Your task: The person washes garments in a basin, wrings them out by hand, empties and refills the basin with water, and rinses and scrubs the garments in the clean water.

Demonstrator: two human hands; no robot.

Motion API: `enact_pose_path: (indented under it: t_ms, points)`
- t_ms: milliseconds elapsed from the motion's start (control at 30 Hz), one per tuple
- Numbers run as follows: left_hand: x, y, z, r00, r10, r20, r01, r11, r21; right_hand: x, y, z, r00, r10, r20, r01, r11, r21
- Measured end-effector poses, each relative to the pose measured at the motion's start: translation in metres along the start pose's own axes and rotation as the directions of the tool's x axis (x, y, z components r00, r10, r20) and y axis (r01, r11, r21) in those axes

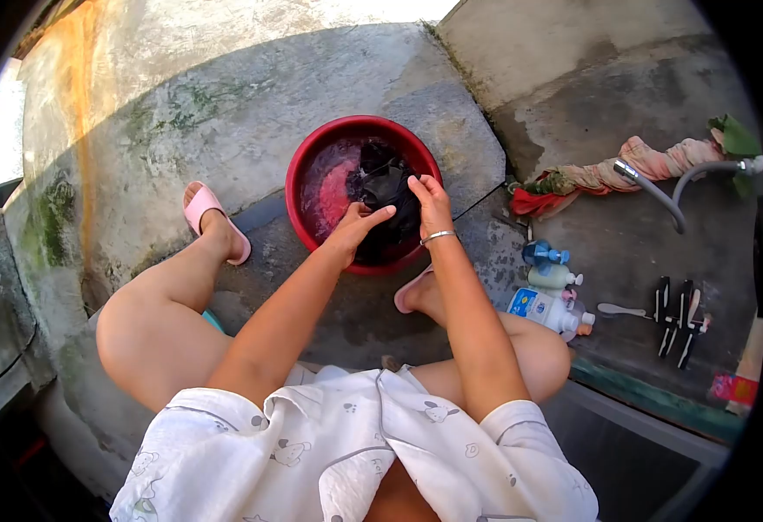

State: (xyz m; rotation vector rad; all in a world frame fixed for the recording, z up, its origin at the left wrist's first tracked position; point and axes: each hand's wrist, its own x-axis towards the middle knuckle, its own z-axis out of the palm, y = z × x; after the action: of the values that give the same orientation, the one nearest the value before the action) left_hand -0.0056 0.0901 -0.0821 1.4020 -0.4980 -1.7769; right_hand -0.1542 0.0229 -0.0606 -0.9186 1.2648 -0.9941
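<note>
A red basin [293,196] stands on the concrete between my feet, with water in it. Wet black cloth [385,174] fills its right half, partly lifted and bunched toward my hands. My left hand [359,228] grips the cloth's near edge, its fingers curled under and the thumb sticking out to the right. On the right side of the basin, my right hand [432,207] pinches the same cloth between thumb and fingers; a bracelet [438,237] circles that wrist. Reddish colour shows through the water to the left of the cloth.
Right of the basin lie several bottles [541,309], a white brush or spoon [622,310] and black-and-white clips [679,317]. A grey hose [664,198] hangs past a twisted red-and-beige cloth [612,170]. Pink slippers [210,209] are on my feet.
</note>
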Motion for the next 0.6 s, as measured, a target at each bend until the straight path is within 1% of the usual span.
enact_pose_path:
  t_ms: [33,67,100,133,167,200,233,267,300,367,400,467,500,567,600]
  points:
    - [0.0,0.002,0.0,1.0,0.001,0.003,-0.001,1.0,0.001,-0.004,-0.009,0.006,1.0,-0.002,-0.002,0.002,1.0,0.0]
    - [0.002,0.004,-0.001,0.988,0.15,0.03,-0.15,0.989,-0.007,-0.004,-0.015,0.011,0.995,-0.101,0.018,0.102,0.982,-0.162]
    - [0.003,0.005,-0.001,0.953,0.297,0.057,-0.296,0.955,-0.019,-0.003,-0.022,0.015,0.98,-0.194,0.052,0.201,0.927,-0.317]
    - [0.004,0.005,0.0,0.952,0.299,0.061,-0.298,0.954,-0.018,-0.003,-0.028,0.018,0.968,-0.237,0.079,0.25,0.912,-0.324]
    - [0.005,0.003,0.0,0.981,0.191,0.04,-0.18,0.965,-0.188,-0.003,-0.033,0.021,0.968,-0.239,0.077,0.251,0.912,-0.325]
    - [0.006,0.001,0.001,0.996,0.079,0.038,-0.061,0.933,-0.354,-0.002,-0.038,0.024,0.955,-0.285,0.082,0.296,0.897,-0.328]
    - [0.009,0.0,0.001,0.998,-0.032,0.055,0.056,0.859,-0.509,-0.002,-0.043,0.026,0.939,-0.331,0.088,0.341,0.88,-0.331]
    - [0.0,0.012,0.004,0.976,-0.218,0.024,0.184,0.752,-0.633,-0.004,-0.053,0.025,0.947,-0.321,-0.006,0.283,0.843,-0.457]
    - [0.001,0.01,0.0,0.971,-0.239,0.012,0.172,0.66,-0.731,0.005,-0.045,0.016,0.939,-0.33,-0.095,0.268,0.876,-0.4]
    - [-0.003,0.009,-0.012,0.969,-0.182,0.167,0.241,0.553,-0.798,0.01,-0.035,0.005,0.919,-0.372,-0.134,0.3,0.877,-0.375]
    - [-0.002,0.007,-0.013,0.97,-0.181,0.163,0.237,0.551,-0.8,0.011,-0.028,0.0,0.92,-0.37,-0.13,0.3,0.877,-0.374]
    - [-0.001,0.004,-0.017,0.965,-0.115,0.235,0.256,0.605,-0.754,0.004,-0.013,-0.008,0.93,-0.354,-0.102,0.216,0.748,-0.627]
    - [0.004,0.001,-0.019,0.966,-0.115,0.231,0.252,0.606,-0.755,-0.004,-0.01,-0.009,0.957,-0.281,-0.075,0.113,0.597,-0.794]
    - [0.009,-0.006,-0.023,0.995,-0.082,0.062,0.103,0.825,-0.556,-0.017,0.004,-0.011,0.982,-0.186,0.034,0.091,0.306,-0.948]
    - [0.005,-0.002,-0.02,0.998,-0.063,0.009,0.058,0.849,-0.525,-0.017,0.016,-0.013,0.97,-0.226,0.09,0.15,0.266,-0.952]
